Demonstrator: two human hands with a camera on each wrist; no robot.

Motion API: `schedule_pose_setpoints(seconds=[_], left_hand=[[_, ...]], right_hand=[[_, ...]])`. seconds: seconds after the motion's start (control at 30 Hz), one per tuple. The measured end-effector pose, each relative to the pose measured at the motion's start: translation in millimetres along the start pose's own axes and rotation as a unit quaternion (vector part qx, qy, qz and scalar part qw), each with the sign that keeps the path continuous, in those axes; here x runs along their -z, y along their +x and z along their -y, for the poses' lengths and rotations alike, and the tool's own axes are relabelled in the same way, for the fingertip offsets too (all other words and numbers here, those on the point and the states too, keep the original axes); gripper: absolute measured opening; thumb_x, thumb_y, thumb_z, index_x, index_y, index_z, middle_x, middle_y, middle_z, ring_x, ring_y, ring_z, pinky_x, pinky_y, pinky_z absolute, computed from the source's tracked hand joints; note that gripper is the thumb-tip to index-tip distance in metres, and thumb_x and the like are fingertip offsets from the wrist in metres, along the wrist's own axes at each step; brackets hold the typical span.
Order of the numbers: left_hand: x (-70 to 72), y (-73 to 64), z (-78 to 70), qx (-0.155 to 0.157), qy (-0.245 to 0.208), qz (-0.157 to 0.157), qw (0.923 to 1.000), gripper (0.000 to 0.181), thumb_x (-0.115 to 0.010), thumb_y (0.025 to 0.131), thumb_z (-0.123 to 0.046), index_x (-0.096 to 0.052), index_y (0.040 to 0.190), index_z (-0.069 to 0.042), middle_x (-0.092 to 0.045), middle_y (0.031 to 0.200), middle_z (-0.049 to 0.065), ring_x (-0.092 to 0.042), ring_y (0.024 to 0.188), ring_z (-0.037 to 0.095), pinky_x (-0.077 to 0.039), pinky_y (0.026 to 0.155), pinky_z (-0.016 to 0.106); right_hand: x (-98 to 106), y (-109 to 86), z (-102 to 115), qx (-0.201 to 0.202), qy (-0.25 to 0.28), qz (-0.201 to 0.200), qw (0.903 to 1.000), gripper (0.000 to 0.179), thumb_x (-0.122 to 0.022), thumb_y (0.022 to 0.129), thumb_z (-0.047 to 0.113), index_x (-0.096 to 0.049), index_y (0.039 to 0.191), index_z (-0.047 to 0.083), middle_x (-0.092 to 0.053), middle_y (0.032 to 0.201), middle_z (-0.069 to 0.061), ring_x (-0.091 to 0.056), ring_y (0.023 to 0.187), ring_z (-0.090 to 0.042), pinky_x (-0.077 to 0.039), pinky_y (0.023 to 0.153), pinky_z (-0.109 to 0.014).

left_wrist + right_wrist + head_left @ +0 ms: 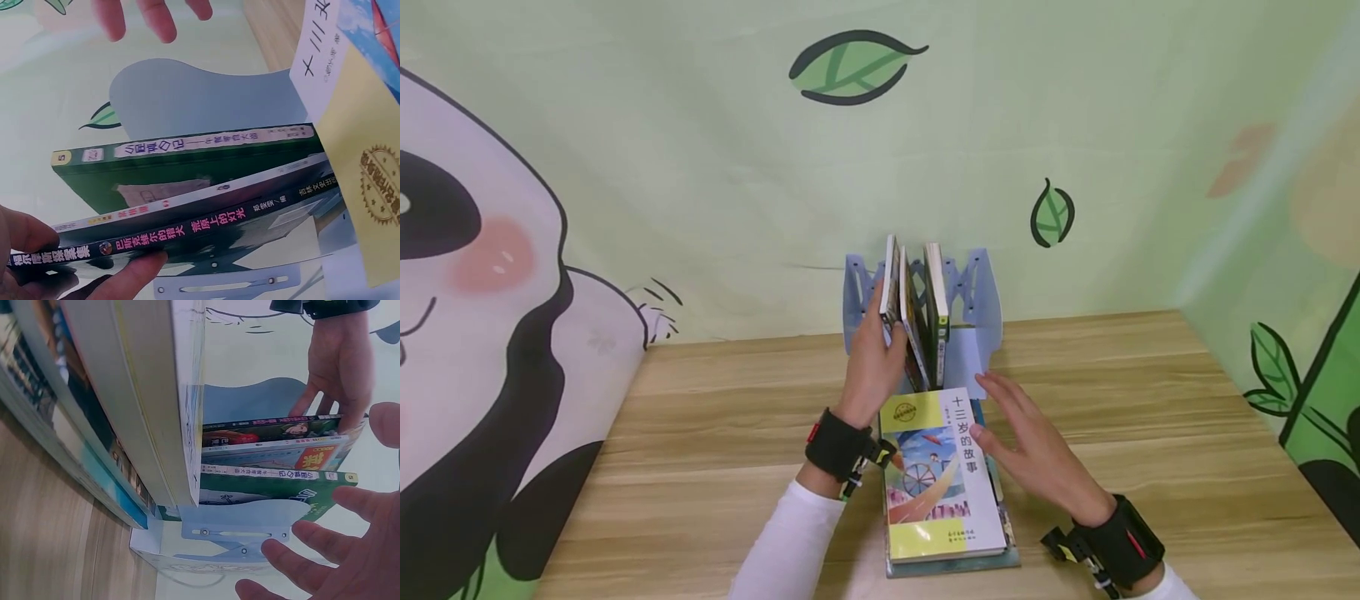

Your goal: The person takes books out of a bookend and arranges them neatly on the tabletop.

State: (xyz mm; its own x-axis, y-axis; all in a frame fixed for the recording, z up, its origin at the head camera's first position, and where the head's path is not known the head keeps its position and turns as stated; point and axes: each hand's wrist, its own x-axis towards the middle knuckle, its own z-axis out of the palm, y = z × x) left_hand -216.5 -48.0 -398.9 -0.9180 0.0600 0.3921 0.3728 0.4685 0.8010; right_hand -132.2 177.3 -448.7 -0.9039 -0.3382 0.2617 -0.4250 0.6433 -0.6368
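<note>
While the left hand [874, 360] grips the three upright books [916, 310] in the pale blue book stand [981, 292] (steadying their lean), the right hand [1033, 446] hovers released beside the stacked books [942, 475] lying on the counter [700, 433].

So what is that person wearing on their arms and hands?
Both hands are bare, no gloves. The left hand and the right hand each have a chunky black wrist strap with small red and yellow marks and a thin cord. White long sleeves cover the arms below the straps.
</note>
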Motion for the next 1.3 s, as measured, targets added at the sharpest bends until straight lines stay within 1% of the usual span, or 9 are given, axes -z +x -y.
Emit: schedule_pose_setpoints(seconds=[0.13, 0.2, 0.23, 0.3, 0.37, 0.6, 0.83, 1.1, 1.3], left_hand=[[2.1, 1.0, -1.6, -0.007, 0.001, -0.004, 1.0, 0.066, -0.045, 0.101, -0.011, -0.012, 0.159, -0.013, -0.061, 0.111, 0.026, -0.031, 0.041, 0.01, -0.032, 0.042, 0.023], [3.4, 1.4, -2.5, -0.009, -0.004, -0.006, 0.9999, 0.066, -0.045, 0.101, -0.011, -0.013, 0.159, -0.012, -0.061, 0.115, 0.027, -0.031, 0.041, 0.01, -0.032, 0.042, 0.023], [3.8, 1.8, -2.9, -0.011, -0.006, -0.008, 0.9999, 0.066, -0.045, 0.101, -0.01, -0.014, 0.159, -0.011, -0.059, 0.125, 0.026, -0.032, 0.041, 0.01, -0.033, 0.042, 0.023], [4.5, 2.3, -3.5, -0.013, -0.008, -0.009, 0.9998, 0.065, -0.045, 0.101, -0.01, -0.014, 0.159, -0.011, -0.058, 0.129, 0.025, -0.032, 0.041, 0.011, -0.034, 0.042, 0.024], [5.1, 3.0, -4.6, -0.02, -0.007, -0.012, 0.9997, 0.065, -0.045, 0.1, -0.008, -0.015, 0.158, -0.011, -0.047, 0.147, 0.02, -0.033, 0.041, 0.012, -0.036, 0.043, 0.024], [7.4, 6.0, -10.3, -0.036, -0.004, -0.014, 0.9992, 0.064, -0.045, 0.101, -0.007, -0.016, 0.158, -0.01, -0.045, 0.149, 0.02, -0.05, 0.06, 0.016, -0.045, 0.047, 0.026], [13.4, 7.4, -13.5, -0.023, 0.003, -0.013, 0.9997, 0.064, -0.043, 0.102, -0.009, -0.014, 0.159, -0.015, -0.041, 0.153, 0.018, -0.051, 0.061, 0.02, -0.043, 0.046, 0.025], [18.3, 9.9, -20.5, -0.038, 0.02, -0.019, 0.9989, 0.064, -0.045, 0.102, -0.008, -0.015, 0.158, -0.01, -0.038, 0.155, 0.018, -0.058, 0.096, 0.028, -0.046, 0.068, 0.03], [20.5, 11.0, -23.6, -0.038, 0.02, -0.02, 0.9989, 0.063, -0.045, 0.102, -0.008, -0.015, 0.158, -0.01, -0.036, 0.157, 0.018, -0.058, 0.105, 0.029, -0.048, 0.074, 0.034]], right_hand=[[0, -0.8, 1, 0.001, -0.002, 0.002, 1.0, 0.066, -0.058, 0.099, 0.034, -0.03, 0.155, 0.016, -0.028, 0.16, -0.016, -0.041, 0.138, -0.044, -0.042, 0.099, -0.067], [1, -0.5, 2, 0.003, -0.003, 0.001, 1.0, 0.067, -0.058, 0.098, 0.034, -0.029, 0.155, 0.016, -0.028, 0.16, -0.016, -0.041, 0.138, -0.044, -0.043, 0.098, -0.067], [1, -0.3, 3, 0.004, -0.004, 0.0, 1.0, 0.067, -0.058, 0.098, 0.034, -0.028, 0.156, 0.016, -0.028, 0.16, -0.016, -0.041, 0.138, -0.044, -0.043, 0.098, -0.067], [1, 0.1, 4, 0.005, -0.003, -0.005, 1.0, 0.068, -0.059, 0.098, 0.034, -0.027, 0.156, 0.018, -0.027, 0.16, -0.015, -0.04, 0.138, -0.043, -0.042, 0.099, -0.067], [2, 0.6, 5, 0.007, -0.002, -0.01, 0.9999, 0.068, -0.059, 0.098, 0.034, -0.027, 0.156, 0.018, -0.027, 0.161, -0.015, -0.04, 0.138, -0.043, -0.042, 0.099, -0.068], [1, 1.5, 8, 0.014, 0.002, -0.009, 0.9999, 0.07, -0.06, 0.097, 0.033, -0.026, 0.156, 0.02, -0.026, 0.161, -0.016, -0.037, 0.141, -0.043, -0.039, 0.102, -0.068], [9, 9.1, 13, 0.024, -0.013, -0.008, 0.9996, 0.073, -0.061, 0.097, 0.033, -0.022, 0.157, 0.021, -0.026, 0.16, -0.018, -0.035, 0.142, -0.044, -0.037, 0.103, -0.068], [25, 19.1, 21, 0.043, -0.024, -0.016, 0.9987, 0.076, -0.063, 0.096, 0.03, -0.02, 0.158, 0.023, -0.024, 0.161, -0.017, -0.036, 0.14, -0.045, -0.038, 0.103, -0.068], [39, 27.2, 25, 0.052, -0.025, -0.029, 0.9979, 0.077, -0.064, 0.094, 0.028, -0.021, 0.158, 0.024, -0.025, 0.161, -0.016, -0.035, 0.141, -0.044, -0.037, 0.104, -0.068]])
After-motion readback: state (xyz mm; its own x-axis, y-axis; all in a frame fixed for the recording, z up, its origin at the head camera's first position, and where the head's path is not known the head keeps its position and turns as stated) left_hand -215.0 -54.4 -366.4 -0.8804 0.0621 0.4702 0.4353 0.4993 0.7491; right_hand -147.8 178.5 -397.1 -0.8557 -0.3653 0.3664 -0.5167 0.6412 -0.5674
